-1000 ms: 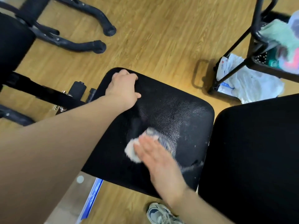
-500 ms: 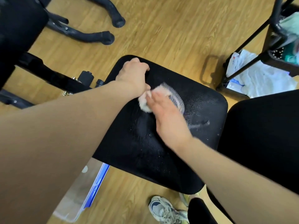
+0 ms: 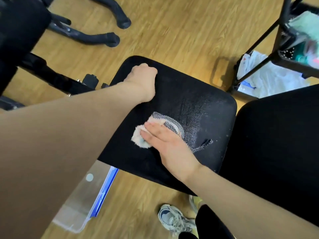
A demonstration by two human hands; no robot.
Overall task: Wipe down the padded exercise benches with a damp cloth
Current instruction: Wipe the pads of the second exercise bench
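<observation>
On the near half of the black pad [image 3: 198,104], the right hand [image 3: 165,142] lies flat with fingers straight and together, pressing a pale cloth [image 3: 140,136] against the vinyl; a grey mesh part of the cloth sticks out beyond the fingers. At the pad's far left corner the left hand [image 3: 143,78] has its fingers curled over the edge, gripping it. A second pad [image 3: 276,135] sits just beside on the right. Below, on the wood floor [image 3: 172,31], are a clear box [image 3: 81,204] and a shoe [image 3: 170,216]. A black rack [image 3: 276,31] stands at upper right.
</observation>
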